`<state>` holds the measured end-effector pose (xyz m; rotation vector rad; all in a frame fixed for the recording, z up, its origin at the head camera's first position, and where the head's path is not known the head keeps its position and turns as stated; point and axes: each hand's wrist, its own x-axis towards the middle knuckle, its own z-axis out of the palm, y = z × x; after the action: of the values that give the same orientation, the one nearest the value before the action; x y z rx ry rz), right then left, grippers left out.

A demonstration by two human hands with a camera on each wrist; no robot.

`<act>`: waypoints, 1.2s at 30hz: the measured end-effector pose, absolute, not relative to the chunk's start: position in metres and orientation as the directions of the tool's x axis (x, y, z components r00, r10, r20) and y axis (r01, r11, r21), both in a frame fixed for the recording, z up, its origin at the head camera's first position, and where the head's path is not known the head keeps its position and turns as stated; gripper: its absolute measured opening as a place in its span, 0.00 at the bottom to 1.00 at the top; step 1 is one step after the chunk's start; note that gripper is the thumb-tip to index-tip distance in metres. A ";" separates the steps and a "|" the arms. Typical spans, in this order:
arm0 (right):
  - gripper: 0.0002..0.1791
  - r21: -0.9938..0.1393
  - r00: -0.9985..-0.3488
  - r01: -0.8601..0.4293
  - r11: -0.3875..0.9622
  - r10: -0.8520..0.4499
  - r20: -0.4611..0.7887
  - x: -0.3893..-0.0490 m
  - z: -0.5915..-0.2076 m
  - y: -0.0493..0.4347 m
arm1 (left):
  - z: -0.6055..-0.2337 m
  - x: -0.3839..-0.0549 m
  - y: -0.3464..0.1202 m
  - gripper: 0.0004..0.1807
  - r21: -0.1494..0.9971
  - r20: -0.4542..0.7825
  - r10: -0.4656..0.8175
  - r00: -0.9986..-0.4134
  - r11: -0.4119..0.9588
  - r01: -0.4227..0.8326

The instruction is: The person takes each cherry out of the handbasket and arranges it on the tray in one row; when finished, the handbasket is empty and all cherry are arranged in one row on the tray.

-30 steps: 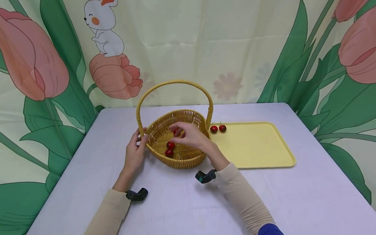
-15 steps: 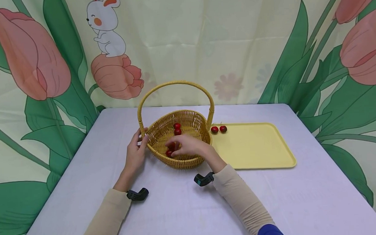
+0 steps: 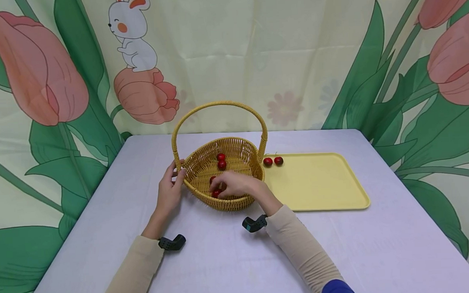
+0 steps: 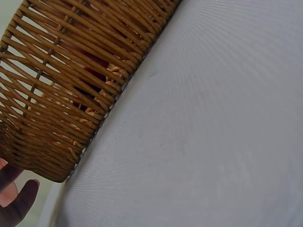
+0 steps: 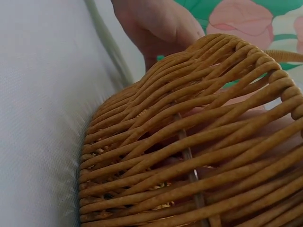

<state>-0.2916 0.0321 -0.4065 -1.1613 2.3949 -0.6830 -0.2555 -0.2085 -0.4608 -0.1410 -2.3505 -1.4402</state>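
Note:
A golden wicker basket with a tall arched handle stands on the table. My left hand grips its left rim at the foot of the handle; in the left wrist view, fingers show beside the wicker. Inside the basket, my right hand pinches a dark red cherry low near the front wall. Another cherry lies just behind it, partly covered by the fingers. Farther back in the basket sit two cherries close together, the rear one and the front one.
Right of the basket lies a yellow tray, its left end close against the basket. Two cherries with stems, a left one and a right one, rest at its back left corner. A printed curtain hangs behind the white-covered table.
My right hand has come down and forward in the basket, away from the rear pair of cherries, and has taken hold of a front cherry, shifting it slightly right. The left hand stays put.

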 end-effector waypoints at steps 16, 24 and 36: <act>0.15 -0.665 -0.571 -0.650 0.367 -0.814 0.109 -0.291 -0.387 0.051 | -0.462 -0.257 -0.208 0.26 0.837 0.367 -0.110 -0.924 0.473 0.276; 0.14 -0.728 -0.645 -0.583 0.360 -0.751 0.145 -0.283 -0.367 0.064 | -0.463 -0.258 -0.208 0.25 0.832 0.377 -0.111 -0.920 0.478 0.283; 0.20 -0.795 -0.674 -0.562 0.226 -0.682 0.283 -0.271 -0.332 0.106 | -0.461 -0.256 -0.208 0.27 0.837 0.364 -0.111 -0.925 0.473 0.273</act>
<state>-0.2708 0.1063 -0.3320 -1.2050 2.3582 -1.4429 -0.2563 -0.2078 -0.4613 -0.1364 -2.3560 -1.4374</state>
